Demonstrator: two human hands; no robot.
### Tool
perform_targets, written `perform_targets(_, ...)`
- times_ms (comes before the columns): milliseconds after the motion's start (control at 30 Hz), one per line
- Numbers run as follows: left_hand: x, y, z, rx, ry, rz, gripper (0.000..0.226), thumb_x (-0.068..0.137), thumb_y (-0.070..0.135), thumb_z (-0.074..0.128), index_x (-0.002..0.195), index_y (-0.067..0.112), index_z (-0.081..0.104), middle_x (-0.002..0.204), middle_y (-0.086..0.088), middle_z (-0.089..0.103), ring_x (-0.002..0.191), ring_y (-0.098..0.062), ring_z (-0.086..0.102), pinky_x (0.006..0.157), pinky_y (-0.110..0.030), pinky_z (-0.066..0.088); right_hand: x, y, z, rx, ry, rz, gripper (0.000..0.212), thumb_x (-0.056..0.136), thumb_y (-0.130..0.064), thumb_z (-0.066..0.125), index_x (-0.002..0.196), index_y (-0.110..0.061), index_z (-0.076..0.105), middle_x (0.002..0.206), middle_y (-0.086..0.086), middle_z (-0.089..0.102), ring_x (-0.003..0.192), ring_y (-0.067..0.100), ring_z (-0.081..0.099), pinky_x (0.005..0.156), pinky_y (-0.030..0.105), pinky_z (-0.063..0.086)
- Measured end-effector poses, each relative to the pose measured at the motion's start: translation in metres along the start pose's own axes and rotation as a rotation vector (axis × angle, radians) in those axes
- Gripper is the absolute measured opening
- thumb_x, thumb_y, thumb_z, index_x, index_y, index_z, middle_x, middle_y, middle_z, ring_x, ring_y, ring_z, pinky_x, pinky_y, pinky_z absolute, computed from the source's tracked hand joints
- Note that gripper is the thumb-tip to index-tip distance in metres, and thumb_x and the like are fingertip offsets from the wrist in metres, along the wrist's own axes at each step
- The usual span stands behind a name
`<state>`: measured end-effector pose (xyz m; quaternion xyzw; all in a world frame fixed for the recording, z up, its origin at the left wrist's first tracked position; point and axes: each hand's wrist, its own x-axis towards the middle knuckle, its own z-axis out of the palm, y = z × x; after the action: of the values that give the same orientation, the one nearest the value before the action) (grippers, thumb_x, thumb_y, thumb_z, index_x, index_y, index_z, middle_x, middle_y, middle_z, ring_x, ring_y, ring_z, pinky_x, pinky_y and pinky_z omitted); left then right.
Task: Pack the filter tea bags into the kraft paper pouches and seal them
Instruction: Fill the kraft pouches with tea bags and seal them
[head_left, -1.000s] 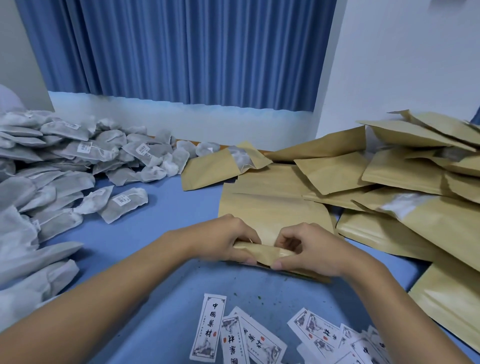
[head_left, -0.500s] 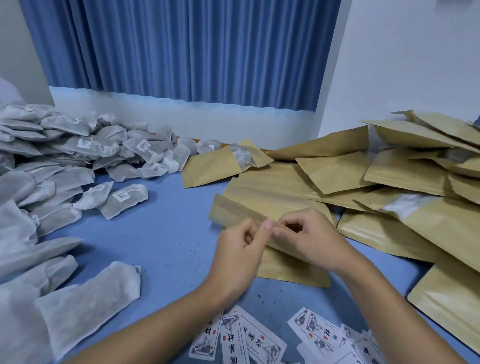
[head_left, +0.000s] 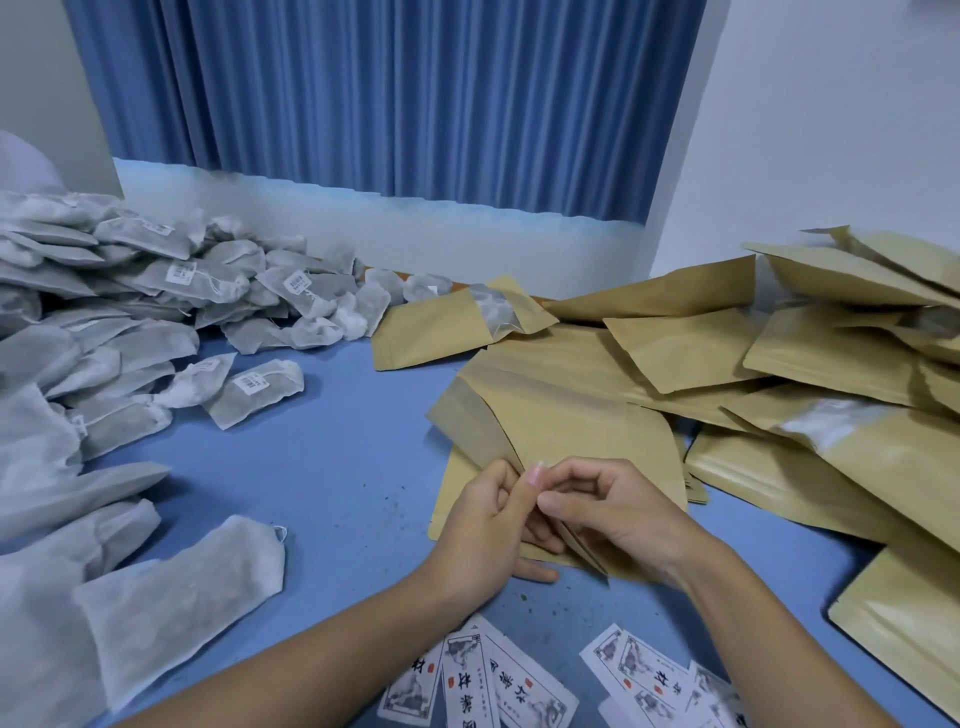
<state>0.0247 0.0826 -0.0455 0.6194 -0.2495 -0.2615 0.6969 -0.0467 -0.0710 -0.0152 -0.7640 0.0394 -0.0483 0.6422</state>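
Blue table (head_left: 322, 467) before a blue curtain (head_left: 395, 93) and white wall; filter tea bags (head_left: 156, 291) heaped at left, kraft pouches (head_left: 831, 364) piled at right, printed labels (head_left: 498, 680) nearest me. My left hand (head_left: 483, 530) and right hand (head_left: 618, 514) both pinch the top edge of one kraft pouch (head_left: 561, 415), which slants up and away from my grip. Half a second ago it was held closer to level; a second ago it lay pressed to the table.
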Motion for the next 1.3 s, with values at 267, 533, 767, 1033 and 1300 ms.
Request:
perform_targets(267, 0.0, -0.001, -0.001, 0.043, 0.017, -0.024, 0.026, 0.107, 0.028, 0.043, 0.093, 0.009, 0.053, 0.067, -0.013, 0.064, 0.071, -0.027, 0.073, 0.058, -0.038, 0.062, 0.001, 0.003, 0.0, -0.098, 0.035, 0.009, 0.021, 0.094, -0.026, 0.067, 0.09, -0.008, 0.076, 0.072, 0.015, 0.062, 0.068, 0.017, 0.049, 0.064, 0.026, 0.04)
perform_targets(533, -0.02, 0.005, 0.003, 0.264, -0.12, 0.063, 0.022, 0.096, 0.017, 0.033, 0.078, 0.013, 0.045, 0.046, -0.012, 0.051, 0.047, -0.033, 0.063, 0.046, -0.031, 0.053, 0.007, -0.02, -0.022, -0.973, 0.687, -0.201, 0.028, 0.091, -0.014, 0.062, 0.064, -0.018, 0.062, 0.059, 0.0, 0.061, 0.062, 0.028, 0.055, 0.061, 0.039, 0.045)
perform_targets(767, -0.03, 0.003, 0.012, 0.38, -0.054, 0.133, 0.029, 0.1, 0.018, 0.049, 0.072, 0.016, 0.043, 0.064, -0.022, 0.065, 0.05, -0.015, 0.059, 0.054, -0.033, 0.053, -0.011, -0.038, -0.006, -1.192, 0.261, 0.007, 0.02, 0.089, -0.035, 0.063, 0.073, -0.033, 0.051, 0.078, -0.008, 0.062, 0.074, 0.02, 0.061, 0.068, 0.037, 0.051)
perform_targets(1033, -0.027, 0.046, 0.001, 1.34, -0.002, 1.067, 0.013, 0.08, 0.004, 0.064, 0.087, 0.013, 0.058, 0.082, -0.004, 0.059, 0.072, -0.025, 0.055, 0.06, -0.033, 0.041, -0.01, -0.057, 0.017, -1.353, 0.328, -0.007, 0.01, 0.081, -0.017, 0.048, 0.071, -0.018, 0.046, 0.079, -0.001, 0.054, 0.077, 0.028, 0.058, 0.06, 0.037, 0.047)
perform_targets(1300, 0.041, 0.072, 0.004, 1.413, -0.07, 0.267, 0.006, 0.099, 0.025, 0.049, 0.097, 0.021, 0.053, 0.1, 0.002, 0.055, 0.093, -0.017, 0.054, 0.083, -0.029, 0.039, -0.015, -0.066, 0.019, -1.276, 0.267, -0.236, 0.028, 0.075, -0.001, 0.049, 0.066, -0.023, 0.035, 0.074, -0.005, 0.041, 0.074, 0.028, 0.055, 0.063, 0.034, 0.038)
